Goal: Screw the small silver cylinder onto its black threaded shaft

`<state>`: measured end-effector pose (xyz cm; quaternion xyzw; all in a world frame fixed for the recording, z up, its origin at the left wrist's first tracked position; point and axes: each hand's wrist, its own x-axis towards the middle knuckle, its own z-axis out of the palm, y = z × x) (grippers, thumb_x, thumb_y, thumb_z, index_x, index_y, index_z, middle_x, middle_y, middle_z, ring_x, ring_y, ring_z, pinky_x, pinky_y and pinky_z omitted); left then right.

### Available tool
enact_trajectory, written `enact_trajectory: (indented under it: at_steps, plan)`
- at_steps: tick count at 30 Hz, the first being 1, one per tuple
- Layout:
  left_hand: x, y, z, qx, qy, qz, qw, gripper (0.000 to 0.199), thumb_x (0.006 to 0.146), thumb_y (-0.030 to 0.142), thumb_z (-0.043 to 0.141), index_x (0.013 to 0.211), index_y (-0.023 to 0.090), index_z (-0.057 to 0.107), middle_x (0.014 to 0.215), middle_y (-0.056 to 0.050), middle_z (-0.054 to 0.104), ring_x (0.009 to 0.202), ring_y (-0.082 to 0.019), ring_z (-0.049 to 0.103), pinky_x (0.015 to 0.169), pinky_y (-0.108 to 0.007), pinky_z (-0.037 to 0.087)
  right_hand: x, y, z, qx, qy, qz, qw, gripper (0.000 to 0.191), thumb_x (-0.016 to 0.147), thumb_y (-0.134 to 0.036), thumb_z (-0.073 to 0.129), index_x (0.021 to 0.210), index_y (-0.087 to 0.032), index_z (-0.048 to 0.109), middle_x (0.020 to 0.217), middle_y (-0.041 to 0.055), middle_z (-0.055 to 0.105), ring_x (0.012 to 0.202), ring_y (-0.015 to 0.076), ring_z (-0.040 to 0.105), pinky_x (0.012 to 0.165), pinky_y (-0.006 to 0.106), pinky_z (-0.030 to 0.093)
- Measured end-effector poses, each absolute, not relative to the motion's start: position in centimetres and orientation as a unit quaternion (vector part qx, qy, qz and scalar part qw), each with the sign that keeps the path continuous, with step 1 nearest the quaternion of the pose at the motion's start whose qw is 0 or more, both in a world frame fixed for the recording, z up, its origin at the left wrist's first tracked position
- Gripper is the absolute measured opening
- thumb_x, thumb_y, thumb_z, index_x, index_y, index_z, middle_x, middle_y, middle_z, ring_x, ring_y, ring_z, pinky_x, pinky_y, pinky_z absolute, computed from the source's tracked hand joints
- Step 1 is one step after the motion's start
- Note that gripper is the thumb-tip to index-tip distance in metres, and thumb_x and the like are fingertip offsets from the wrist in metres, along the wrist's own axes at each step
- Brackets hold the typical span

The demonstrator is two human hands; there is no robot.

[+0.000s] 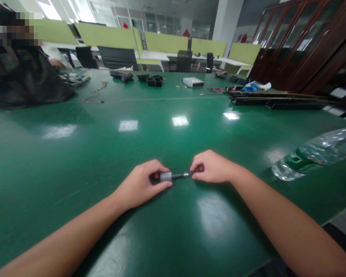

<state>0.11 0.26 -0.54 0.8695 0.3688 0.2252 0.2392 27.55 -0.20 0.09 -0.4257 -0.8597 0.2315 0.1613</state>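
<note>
Near the middle of the green table (150, 138), my left hand (142, 182) grips a short grey cylinder (165, 176), thumb on the near side and fingers on the far side. A thin dark rod (178, 176) with a lighter silver section sticks out of the cylinder toward the right. My right hand (209, 167) pinches the rod's right end, where a small dark, ridged piece shows between thumb and forefinger; its kind is too small to tell. Both forearms reach in from the lower corners, and the cylinder's left end is hidden in my left palm.
A clear plastic bottle (305, 156) with a green label lies at the right. Black bars (276, 100) are stacked at the far right. Along the back are a white box (193, 82), black parts (155, 80) and a cable (95, 94). Another person (20, 73) leans over the far left.
</note>
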Motion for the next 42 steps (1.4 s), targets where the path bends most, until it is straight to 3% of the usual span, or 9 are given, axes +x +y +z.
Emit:
enact_trajectory:
  at_steps: [7,12,17,21,26,42]
  plan:
    - [0.1,0.3,-0.5,0.871,0.37,0.219,0.239,0.022,0.085,0.039,0.072,0.096,0.02,0.071,0.084,-0.001,0.067,0.073,-0.016,0.061,0.067,-0.026,0.048,27.4,-0.2,0.1,-0.432,-0.85,0.252,0.165,0.011,0.078,-0.02,0.075,0.087,-0.016,0.079,0.08,0.0023,0.071,0.069,0.0112,0.061,0.064,0.022,0.043]
    - [0.2,0.2,-0.3,0.865,0.385,0.212,0.24,0.029,0.088,0.042,0.07,0.107,0.02,0.07,0.077,0.001,0.065,0.066,-0.015,0.059,0.062,-0.025,0.047,25.7,-0.6,-0.6,-0.406,-0.857,0.245,0.2,0.015,0.082,-0.024,0.074,0.093,-0.014,0.079,0.082,0.004,0.071,0.072,0.0126,0.062,0.067,0.023,0.045]
    - [0.1,0.4,-0.5,0.874,0.347,0.243,0.237,0.023,0.092,0.039,0.066,0.105,0.022,0.075,0.097,-0.003,0.07,0.084,-0.017,0.066,0.076,-0.027,0.051,24.2,-0.7,-1.5,-0.37,-0.863,0.237,0.25,0.019,0.081,-0.019,0.074,0.1,-0.015,0.077,0.091,0.0054,0.073,0.08,0.0141,0.065,0.074,0.024,0.048]
    - [0.0,0.5,-0.6,0.876,0.339,0.248,0.237,0.023,0.092,0.037,0.067,0.108,0.022,0.075,0.097,-0.004,0.072,0.085,-0.017,0.067,0.078,-0.028,0.052,24.0,-0.9,-1.8,-0.379,-0.853,0.242,0.263,0.018,0.081,-0.017,0.073,0.098,-0.015,0.077,0.087,0.0045,0.072,0.075,0.013,0.063,0.07,0.023,0.047]
    - [0.0,0.5,-0.6,0.883,0.328,0.244,0.23,0.023,0.084,0.033,0.075,0.103,0.02,0.074,0.096,-0.004,0.071,0.085,-0.018,0.066,0.077,-0.028,0.052,24.1,-0.8,-1.9,-0.382,-0.859,0.215,0.265,0.017,0.083,-0.018,0.071,0.099,-0.015,0.077,0.087,0.0049,0.072,0.076,0.0137,0.063,0.071,0.024,0.046]
    - [0.1,0.3,-0.6,0.874,0.349,0.229,0.248,0.019,0.088,0.032,0.069,0.104,0.022,0.071,0.092,-0.001,0.068,0.081,-0.016,0.062,0.073,-0.027,0.05,24.2,-0.7,-1.7,-0.367,-0.875,0.196,0.248,0.013,0.085,-0.02,0.07,0.096,-0.017,0.076,0.087,0.0043,0.072,0.081,0.0153,0.062,0.074,0.025,0.045]
